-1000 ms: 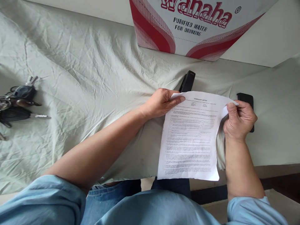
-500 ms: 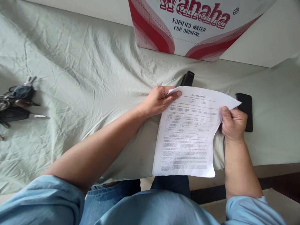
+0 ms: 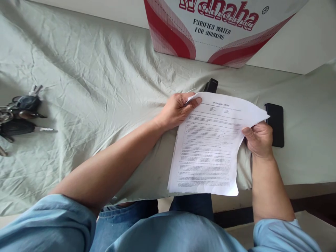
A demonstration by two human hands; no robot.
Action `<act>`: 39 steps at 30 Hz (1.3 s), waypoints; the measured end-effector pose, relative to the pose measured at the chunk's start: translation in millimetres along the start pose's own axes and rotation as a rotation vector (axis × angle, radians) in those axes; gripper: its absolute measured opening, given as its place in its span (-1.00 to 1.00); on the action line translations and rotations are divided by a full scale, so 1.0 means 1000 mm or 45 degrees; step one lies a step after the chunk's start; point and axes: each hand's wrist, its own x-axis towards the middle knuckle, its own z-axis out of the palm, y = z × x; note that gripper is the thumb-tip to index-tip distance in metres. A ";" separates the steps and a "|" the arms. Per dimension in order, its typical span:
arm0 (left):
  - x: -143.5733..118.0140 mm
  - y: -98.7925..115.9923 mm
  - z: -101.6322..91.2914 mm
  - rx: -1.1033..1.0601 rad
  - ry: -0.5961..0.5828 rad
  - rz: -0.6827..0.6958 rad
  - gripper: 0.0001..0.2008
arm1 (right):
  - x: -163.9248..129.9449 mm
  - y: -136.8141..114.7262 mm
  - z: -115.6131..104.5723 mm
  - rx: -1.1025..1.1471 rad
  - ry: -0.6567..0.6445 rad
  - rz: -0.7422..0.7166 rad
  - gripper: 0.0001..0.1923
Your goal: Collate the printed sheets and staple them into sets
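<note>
- Left grip [image 3: 178, 110] pinches the printed sheets [image 3: 207, 147] at the top left corner.
- Right grip [image 3: 258, 138] clasps their right edge.
- A black phone [image 3: 276, 124] lies on the wrinkled sheet-covered bed [image 3: 91, 80].
- Keys [image 3: 18, 117] far left.

We see white printed sheets [image 3: 207, 147] covered in fine black text, a pale grey-green cloth [image 3: 91, 80], a white carton [image 3: 220, 28] with red curved stripes and red lettering, a black phone [image 3: 276, 124], dark keys [image 3: 18, 117], light blue sleeves [image 3: 52, 224] and dark blue jeans [image 3: 191, 206]
</note>
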 end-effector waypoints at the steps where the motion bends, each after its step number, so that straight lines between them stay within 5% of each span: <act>1: 0.000 0.000 0.000 0.012 -0.012 -0.002 -0.16 | -0.001 -0.003 0.002 -0.019 -0.020 0.001 -0.25; 7: 0.001 0.001 0.002 0.045 -0.027 -0.019 -0.22 | -0.002 -0.006 0.005 -0.131 -0.024 -0.030 -0.46; 17: 0.001 -0.003 0.004 -0.093 -0.003 -0.027 -0.19 | -0.003 -0.006 0.006 -0.021 -0.097 0.029 -0.39; 25: 0.001 -0.013 0.007 -0.030 0.058 -0.023 -0.20 | 0.009 0.000 0.019 0.095 0.300 -0.070 -0.32; 33: 0.003 -0.009 0.006 0.028 0.110 0.071 -0.20 | 0.000 -0.017 0.033 0.233 0.213 0.081 -0.35; 39: 0.001 -0.012 0.004 0.058 0.056 -0.012 -0.27 | 0.007 -0.020 0.028 0.176 0.472 -0.024 -0.44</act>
